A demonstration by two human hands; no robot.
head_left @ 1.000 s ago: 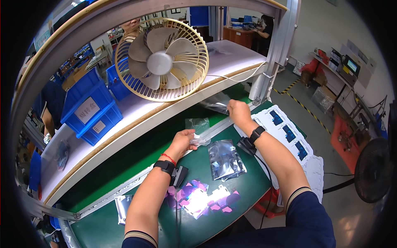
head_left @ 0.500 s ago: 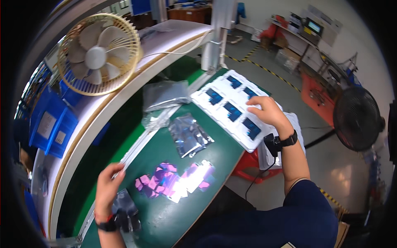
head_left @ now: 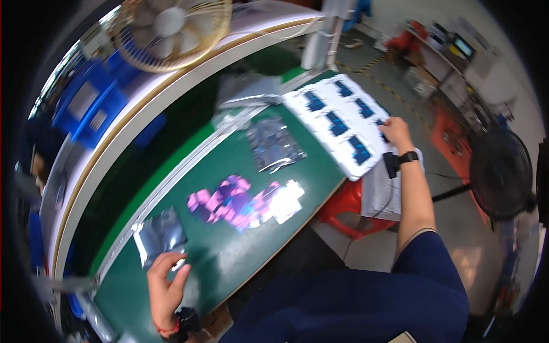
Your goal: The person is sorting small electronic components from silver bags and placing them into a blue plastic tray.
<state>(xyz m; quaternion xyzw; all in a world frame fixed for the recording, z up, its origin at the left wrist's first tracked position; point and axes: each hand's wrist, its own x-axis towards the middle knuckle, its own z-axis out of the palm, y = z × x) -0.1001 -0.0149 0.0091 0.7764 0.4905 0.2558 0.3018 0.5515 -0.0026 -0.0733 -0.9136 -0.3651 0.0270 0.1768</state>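
Observation:
My right hand [head_left: 397, 131] is at the right edge of a white tray [head_left: 311, 127], its fingers pinched at the edge of a dark blue flat piece [head_left: 381, 129]; motion blur hides the exact grip. Several similar dark blue pieces [head_left: 336, 123] lie in rows in the tray. Over the near left of the green table, my left hand [head_left: 166, 288] has thumb and fingers curved apart, with no held thing visible. Just beyond it lies a shiny silvery bag [head_left: 159, 235]. Loose pink, purple and white reflective flat pieces [head_left: 234, 206] are heaped mid-table.
Another silvery bag [head_left: 275, 144] lies between heap and tray; a grey plastic bag [head_left: 250, 90] is behind it. A beige fan [head_left: 170, 23] and blue bins [head_left: 91, 108] line the left shelf. A red stool [head_left: 351, 211] and black fan [head_left: 501, 168] stand to the right.
The view has shifted, so the table sits higher in the picture. My right hand has moved to the tray's right edge. My left hand has come nearer, below the silvery bag.

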